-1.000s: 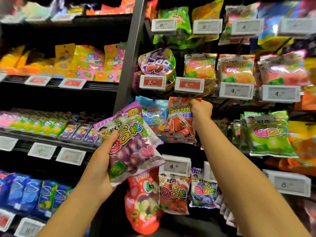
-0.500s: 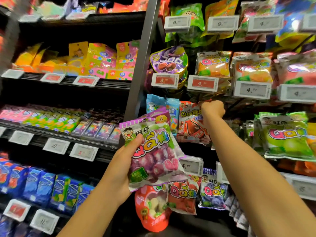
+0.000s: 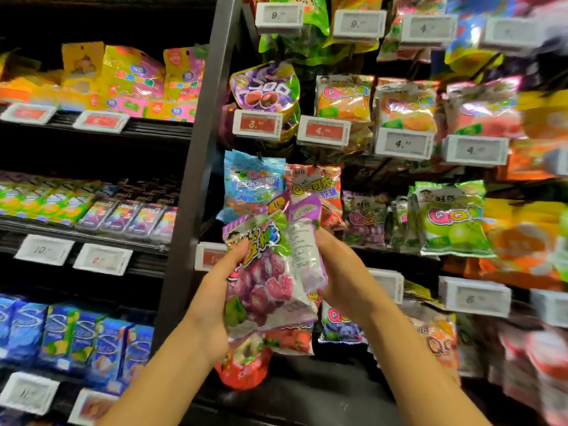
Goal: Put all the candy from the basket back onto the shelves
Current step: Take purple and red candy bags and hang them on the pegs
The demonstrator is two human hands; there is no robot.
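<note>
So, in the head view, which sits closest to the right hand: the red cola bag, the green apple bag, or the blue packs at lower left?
From the right hand:
1. Red cola bag, just above.
2. Green apple bag, to the right.
3. Blue packs, far left.

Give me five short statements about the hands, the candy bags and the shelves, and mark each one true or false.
1. The left hand grips a purple grape candy bag. True.
2. The right hand is up on a peg at the cola candy bag. False: it holds a second purple bag beside the left hand's.
3. Green apple candy bags hang right of the hands. True.
4. Every price tag is white. False: some, like the tag under the round purple bag, are red.
5. The basket sits on a shelf. False: no basket is in view.
</note>
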